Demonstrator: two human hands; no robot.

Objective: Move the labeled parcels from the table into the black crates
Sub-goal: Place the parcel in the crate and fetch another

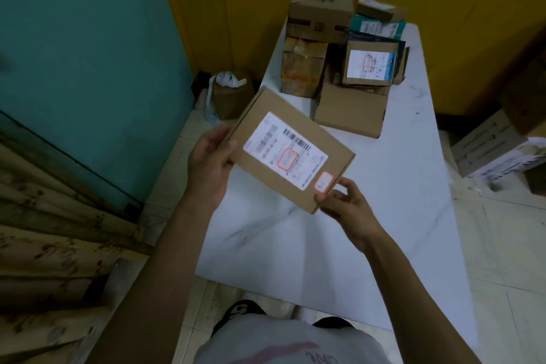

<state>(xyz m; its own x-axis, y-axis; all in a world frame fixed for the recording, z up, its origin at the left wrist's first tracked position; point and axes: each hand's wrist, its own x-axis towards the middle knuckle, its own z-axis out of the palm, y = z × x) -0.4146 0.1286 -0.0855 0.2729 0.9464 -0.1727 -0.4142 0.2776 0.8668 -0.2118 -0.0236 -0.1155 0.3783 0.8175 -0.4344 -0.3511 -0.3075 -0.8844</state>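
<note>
The left hand point(208, 167) holds the left edge of a flat brown parcel point(291, 149), thumb on top. The parcel is up in the air over the white table point(399, 186). The right hand point(345, 204) pinches its near right corner. More parcels point(339, 53) sit piled at the table's far end.

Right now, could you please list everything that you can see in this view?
held parcel: one, brown with white label, above the table, in both grips
stacked parcels: several, mostly brown, table's far end
table: one, white, centre
floor box: one, brown, left of the table
side boxes: a few, brown and white, floor at right
shoes: two, black, bottom
left grip: holds the parcel's left edge
right grip: pinches its near right corner
</note>
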